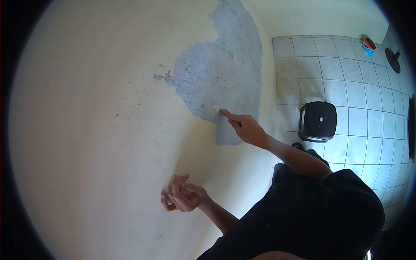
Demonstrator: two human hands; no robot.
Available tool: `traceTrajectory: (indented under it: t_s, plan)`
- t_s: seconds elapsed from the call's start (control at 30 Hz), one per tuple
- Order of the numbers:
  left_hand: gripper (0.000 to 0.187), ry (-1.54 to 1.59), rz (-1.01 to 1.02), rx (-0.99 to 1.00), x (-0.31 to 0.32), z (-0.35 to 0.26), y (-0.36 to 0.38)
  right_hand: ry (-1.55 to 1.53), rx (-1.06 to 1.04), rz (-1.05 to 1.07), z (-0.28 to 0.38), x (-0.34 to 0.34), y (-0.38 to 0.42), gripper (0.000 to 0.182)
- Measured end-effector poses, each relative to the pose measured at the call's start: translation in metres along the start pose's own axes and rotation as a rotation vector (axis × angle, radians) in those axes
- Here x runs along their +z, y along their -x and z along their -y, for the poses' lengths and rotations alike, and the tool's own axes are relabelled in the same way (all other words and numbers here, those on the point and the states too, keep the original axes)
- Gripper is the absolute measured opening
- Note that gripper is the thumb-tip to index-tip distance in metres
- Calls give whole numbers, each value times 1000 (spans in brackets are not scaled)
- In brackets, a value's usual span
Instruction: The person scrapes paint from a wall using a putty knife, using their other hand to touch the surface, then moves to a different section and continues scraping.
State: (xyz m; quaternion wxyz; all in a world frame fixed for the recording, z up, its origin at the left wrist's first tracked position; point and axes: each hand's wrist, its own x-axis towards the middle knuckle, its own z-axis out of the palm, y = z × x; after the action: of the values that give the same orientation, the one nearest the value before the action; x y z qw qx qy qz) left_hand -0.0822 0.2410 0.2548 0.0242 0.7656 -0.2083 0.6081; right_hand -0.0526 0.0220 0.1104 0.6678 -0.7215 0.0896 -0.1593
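Note:
My right hand (248, 129) is closed at the wall, its index finger stretched along a small dark tool (239, 124) that the fingers mostly hide; I cannot tell its exact kind. Its tip end meets the bare grey patch (229, 82), close to a small pale fleck of paint (216, 108). The patch has ragged edges where the cream coating ends. Lower and to the left, my left hand (184, 196) is beside the cream painted wall (130, 173). Its fingers are loosely bent and apart, with nothing visible in them.
A black plastic stool (320, 119) stands on the pale tiled floor (357, 117) to my right. Farther back are a blue and red bucket (369, 47) and a round dark base with a short post (393, 60). Small dark specks dot the wall at the left.

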Motion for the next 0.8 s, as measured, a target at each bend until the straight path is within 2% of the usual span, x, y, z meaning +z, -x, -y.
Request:
traceTrajectory:
  t_s: [0.1, 0.2, 0.3, 0.5, 0.6, 0.67, 0.73, 0.8]
  plan:
    - [20, -11, 7, -25, -1, -2, 1, 13, 8, -62, -3, -7, -23, 49]
    - [21, -15, 0, 1, -1, 1, 1, 71, 9, -14, 0, -2, -8, 48]
    - [22, -8, -12, 0, 1, -2, -1, -12, -71, -6, 0, 5, 10, 45]
    - [20, -13, 0, 1, -2, -2, 1, 15, 2, -67, 11, -4, -6, 44]
    - [22, -31, -1, 3, 0, -2, -2, -22, -125, -63, 0, 15, 16, 42]
    - [23, -38, 12, -6, 0, -5, -1, 2, -100, -52, -8, 7, 7, 43]
    - [23, -33, 4, -10, 0, -5, -1, 54, 19, 39, 21, -15, 0, 43]
    - [23, -35, 18, -22, -1, -7, -1, 46, 39, 42, 22, -11, 6, 44]
